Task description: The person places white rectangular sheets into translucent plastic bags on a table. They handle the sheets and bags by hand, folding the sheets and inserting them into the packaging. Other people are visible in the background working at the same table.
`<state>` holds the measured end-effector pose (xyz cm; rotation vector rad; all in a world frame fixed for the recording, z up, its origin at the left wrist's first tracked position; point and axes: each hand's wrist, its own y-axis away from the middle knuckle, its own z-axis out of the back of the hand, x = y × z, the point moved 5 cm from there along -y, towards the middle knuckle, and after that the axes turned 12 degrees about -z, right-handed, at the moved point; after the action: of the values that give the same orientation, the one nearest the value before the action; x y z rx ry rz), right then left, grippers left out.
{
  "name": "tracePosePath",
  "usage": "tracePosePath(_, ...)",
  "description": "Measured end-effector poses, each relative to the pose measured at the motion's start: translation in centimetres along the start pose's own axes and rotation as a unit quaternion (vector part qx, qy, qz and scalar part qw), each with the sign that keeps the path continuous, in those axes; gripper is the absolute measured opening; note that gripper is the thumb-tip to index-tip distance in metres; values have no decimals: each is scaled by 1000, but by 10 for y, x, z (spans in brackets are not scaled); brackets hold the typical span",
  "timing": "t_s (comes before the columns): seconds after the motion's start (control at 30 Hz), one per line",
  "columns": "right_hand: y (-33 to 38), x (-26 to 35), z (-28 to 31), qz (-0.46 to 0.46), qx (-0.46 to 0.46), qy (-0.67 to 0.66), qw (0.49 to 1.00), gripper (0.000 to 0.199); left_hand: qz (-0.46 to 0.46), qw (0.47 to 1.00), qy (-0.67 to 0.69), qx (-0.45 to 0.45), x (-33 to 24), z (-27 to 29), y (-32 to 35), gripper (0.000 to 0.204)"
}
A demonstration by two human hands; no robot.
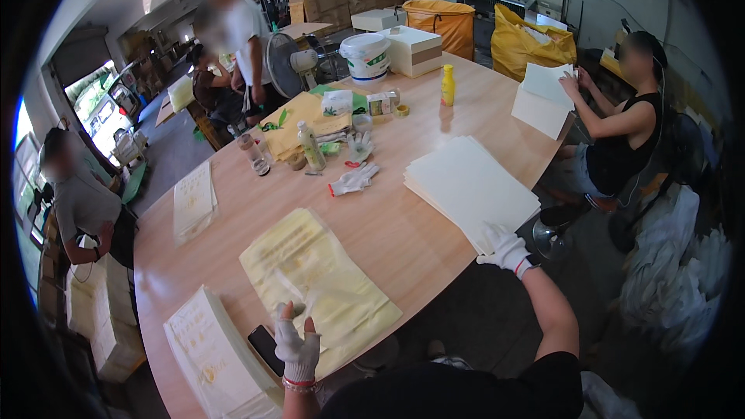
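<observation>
My left hand (297,348), in a white knit glove with some bare fingertips, is raised with its fingers apart. It holds nothing and hovers over the near edge of a stack of pale yellow translucent bags (341,295). My right hand (506,251), gloved too, grips the near corner of a fanned stack of white sheets (469,190); how many sheets it holds is hidden. Left of my left hand lie a dark phone (266,349) and a pile of white printed bags (213,361).
Further back are loose gloves (355,179), a bottle (311,147), a yellow bottle (448,85), a white bucket (365,58) and a white box (411,51). Another printed stack (194,200) lies left. A co-worker (628,120) handles a white box (542,101) at right; other people stand left.
</observation>
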<state>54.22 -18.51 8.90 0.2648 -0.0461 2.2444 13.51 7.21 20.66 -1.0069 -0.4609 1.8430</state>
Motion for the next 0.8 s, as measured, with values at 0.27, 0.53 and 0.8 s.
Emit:
tracePosePath(0.27, -37, -28, 19, 56, -34, -110, 992, 85, -22, 973, 160, 166, -62, -68, 7, 18)
tracePosePath(0.53, 74, 107, 58, 298, -91, -180, 933, 26, 443, 394, 753, 285, -91, -248, 67, 44)
tracePosePath(0.8, 118, 21, -81, -196, 168, -806, 532, 51, 237, 780, 303, 493, -101, -139, 9, 63)
